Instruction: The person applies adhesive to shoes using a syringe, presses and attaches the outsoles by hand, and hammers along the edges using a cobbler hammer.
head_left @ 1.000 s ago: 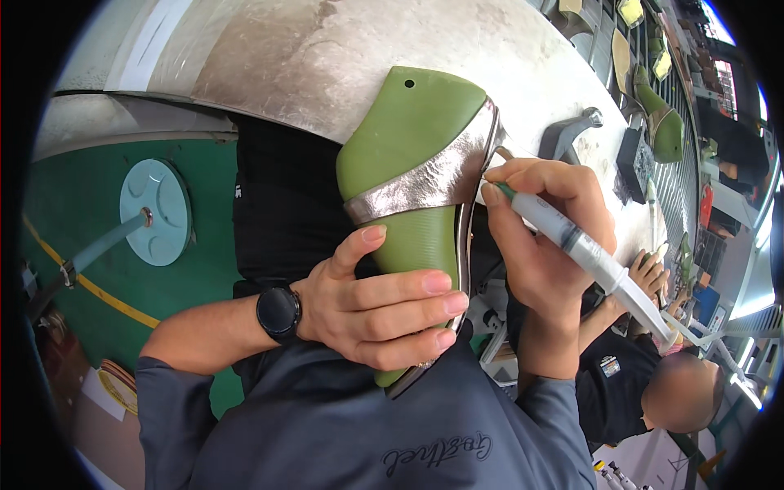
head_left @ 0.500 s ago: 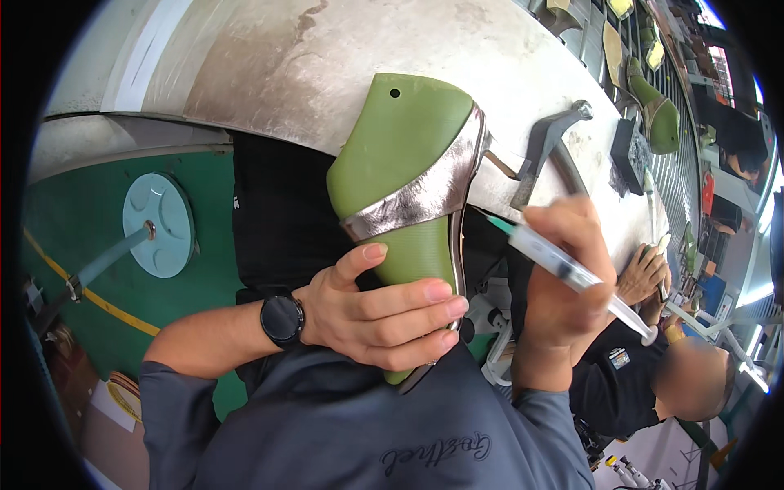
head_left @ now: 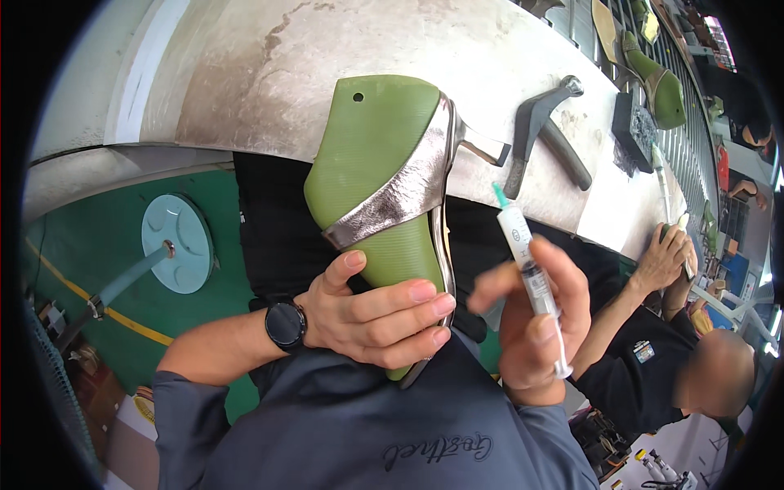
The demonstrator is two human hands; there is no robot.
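Green shoe last (head_left: 359, 163) clasped by left hand (head_left: 371, 318); right hand (head_left: 518, 343) curled around syringe (head_left: 516, 237), tip (head_left: 498, 194) clear of last. Likely best: steady last, light plunger (head_left: 561, 359) pressure.

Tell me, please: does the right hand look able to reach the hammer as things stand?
Probably yes: the hammer lies on the tabletop ahead of the right hand, and nothing seems to block the way. However, this hand holds a syringe, which may hinder grasping.

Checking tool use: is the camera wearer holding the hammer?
No, the hammer lies on the table; the left hand grips the green shoe form and the right hand holds the syringe.
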